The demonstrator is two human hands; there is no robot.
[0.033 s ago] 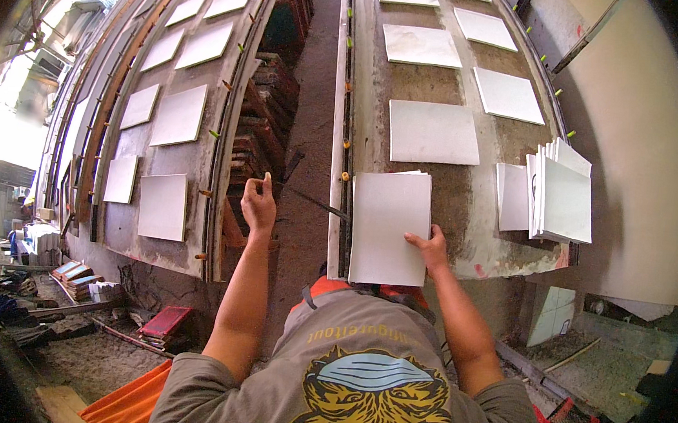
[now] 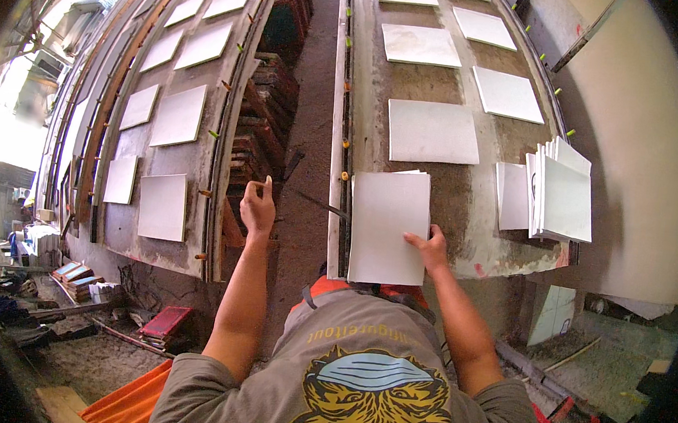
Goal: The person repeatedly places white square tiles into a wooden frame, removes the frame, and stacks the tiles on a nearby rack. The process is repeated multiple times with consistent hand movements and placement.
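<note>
A stack of white rectangular sheets (image 2: 390,215) lies at the near left corner of the right-hand long table. My right hand (image 2: 429,248) grips the stack's right edge, thumb on top, the other fingers mostly hidden along the side. Over the gap between the tables my left hand (image 2: 257,208) is raised with its fingers curled in and one digit pointing up; nothing shows in it. Single white sheets, such as one (image 2: 433,132) just beyond the stack, lie spaced in rows on the table.
A leaning pile of white panels (image 2: 564,194) stands at the right table's near right corner. The left long table (image 2: 125,232) bears more white sheets. Coloured clips line the table rails. Wooden frames (image 2: 252,154) are stacked beneath the left table. A red flat item (image 2: 164,323) lies on the floor.
My left hand's fingers have shifted very slightly. The right hand and the stack stay almost where they were.
</note>
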